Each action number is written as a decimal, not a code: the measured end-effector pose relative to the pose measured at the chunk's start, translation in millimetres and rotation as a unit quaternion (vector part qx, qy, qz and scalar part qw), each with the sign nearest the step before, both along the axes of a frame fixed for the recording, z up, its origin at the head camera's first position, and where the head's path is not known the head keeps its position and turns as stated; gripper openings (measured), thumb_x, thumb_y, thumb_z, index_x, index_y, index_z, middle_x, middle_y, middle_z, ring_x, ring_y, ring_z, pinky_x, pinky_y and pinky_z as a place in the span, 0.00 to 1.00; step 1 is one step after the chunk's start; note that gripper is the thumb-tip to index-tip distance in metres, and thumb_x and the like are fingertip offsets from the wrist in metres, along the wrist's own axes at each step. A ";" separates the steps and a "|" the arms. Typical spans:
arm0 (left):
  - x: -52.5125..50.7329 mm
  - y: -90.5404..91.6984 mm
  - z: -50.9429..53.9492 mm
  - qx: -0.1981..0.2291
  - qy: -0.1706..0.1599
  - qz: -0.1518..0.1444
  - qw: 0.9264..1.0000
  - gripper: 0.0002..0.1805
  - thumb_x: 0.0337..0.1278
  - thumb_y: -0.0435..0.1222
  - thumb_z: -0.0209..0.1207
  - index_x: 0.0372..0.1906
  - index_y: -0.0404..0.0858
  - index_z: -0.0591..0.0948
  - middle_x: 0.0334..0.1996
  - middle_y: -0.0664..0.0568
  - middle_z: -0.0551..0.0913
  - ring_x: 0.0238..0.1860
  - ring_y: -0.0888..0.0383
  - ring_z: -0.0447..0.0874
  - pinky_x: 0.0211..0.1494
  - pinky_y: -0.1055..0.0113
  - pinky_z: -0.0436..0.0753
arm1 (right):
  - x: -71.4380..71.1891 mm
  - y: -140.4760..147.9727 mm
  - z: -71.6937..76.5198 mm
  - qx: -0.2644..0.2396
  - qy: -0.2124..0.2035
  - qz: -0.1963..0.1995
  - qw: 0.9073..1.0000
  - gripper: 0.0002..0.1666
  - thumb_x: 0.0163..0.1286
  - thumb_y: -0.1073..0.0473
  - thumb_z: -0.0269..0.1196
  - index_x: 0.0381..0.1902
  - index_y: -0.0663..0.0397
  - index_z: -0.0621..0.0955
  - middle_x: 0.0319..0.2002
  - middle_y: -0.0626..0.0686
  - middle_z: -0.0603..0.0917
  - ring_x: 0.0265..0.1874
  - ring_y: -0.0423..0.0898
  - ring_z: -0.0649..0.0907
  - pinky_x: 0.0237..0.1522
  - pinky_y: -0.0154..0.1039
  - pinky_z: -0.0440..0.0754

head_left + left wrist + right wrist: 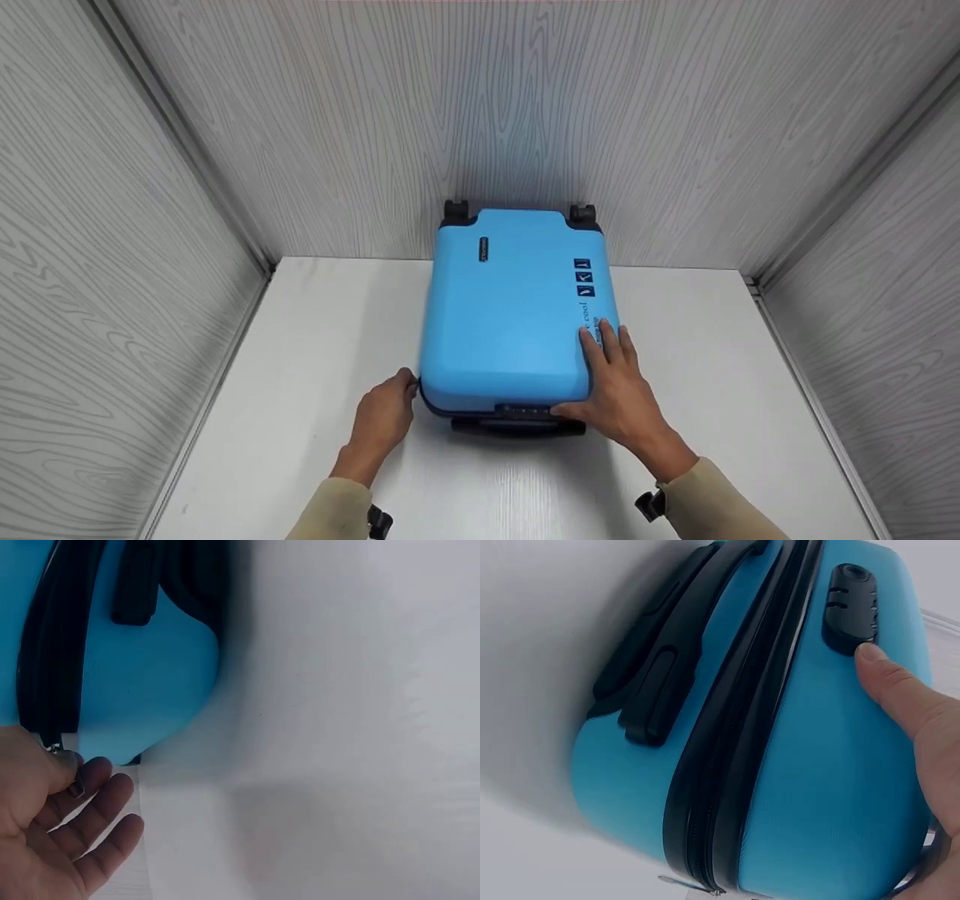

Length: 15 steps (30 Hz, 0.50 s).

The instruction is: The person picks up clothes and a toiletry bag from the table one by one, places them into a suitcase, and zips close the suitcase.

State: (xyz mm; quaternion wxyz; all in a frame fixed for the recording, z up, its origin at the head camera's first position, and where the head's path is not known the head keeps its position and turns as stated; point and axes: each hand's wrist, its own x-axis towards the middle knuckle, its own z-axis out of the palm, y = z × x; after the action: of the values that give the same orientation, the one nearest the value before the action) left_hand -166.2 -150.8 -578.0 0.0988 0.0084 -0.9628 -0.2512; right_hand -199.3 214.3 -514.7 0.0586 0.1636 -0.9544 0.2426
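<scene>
A light-blue hard-shell suitcase lies flat in front of me in the head view, its wheels at the far end. My left hand is at its near left corner, pinching a metal zipper pull between thumb and curled forefinger. Spread over the near right corner, my right hand rests on the shell with fingers extended. Its thumb touches the end of the black combination lock. The black zipper seam looks closed along the near end. Another zipper pull hangs at the right corner.
A black carry handle sits on the suitcase's near end, below the lock. Two black wheels stand near the back wall. Grey wood-grain panels rise on both sides of the white table.
</scene>
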 end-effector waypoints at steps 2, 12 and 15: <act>3.1 -0.3 -1.2 -0.010 0.008 -0.006 1.000 0.04 0.76 0.32 0.60 0.39 0.40 0.81 0.28 0.54 0.84 0.27 0.60 0.79 0.31 0.61 0.80 | -0.1 -0.3 0.2 -0.002 0.000 -0.002 1.000 0.79 0.43 0.37 0.87 0.85 0.52 0.58 0.85 0.62 0.51 0.84 0.69 0.49 0.64 0.68 0.78; 25.0 0.8 -1.4 -0.049 0.038 -0.036 0.997 0.04 0.74 0.31 0.61 0.39 0.41 0.81 0.26 0.58 0.81 0.25 0.64 0.74 0.29 0.66 0.77 | -0.5 -2.0 0.6 0.003 -0.009 -0.007 1.000 0.79 0.43 0.36 0.87 0.86 0.51 0.58 0.86 0.61 0.50 0.84 0.68 0.48 0.61 0.68 0.81; 29.6 2.2 -1.4 -0.068 0.055 -0.051 0.995 0.04 0.73 0.30 0.63 0.38 0.41 0.81 0.25 0.57 0.81 0.24 0.64 0.74 0.28 0.66 0.77 | -0.4 -1.9 1.5 0.003 -0.008 -0.007 1.000 0.79 0.42 0.36 0.87 0.85 0.52 0.58 0.85 0.61 0.50 0.84 0.68 0.48 0.61 0.68 0.81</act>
State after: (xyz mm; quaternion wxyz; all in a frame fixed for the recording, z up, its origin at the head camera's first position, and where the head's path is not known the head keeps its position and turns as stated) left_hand -136.6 -148.7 -579.5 0.1392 -0.0611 -0.9700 -0.1897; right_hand -199.7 212.3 -513.2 0.0523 0.1554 -0.9567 0.2405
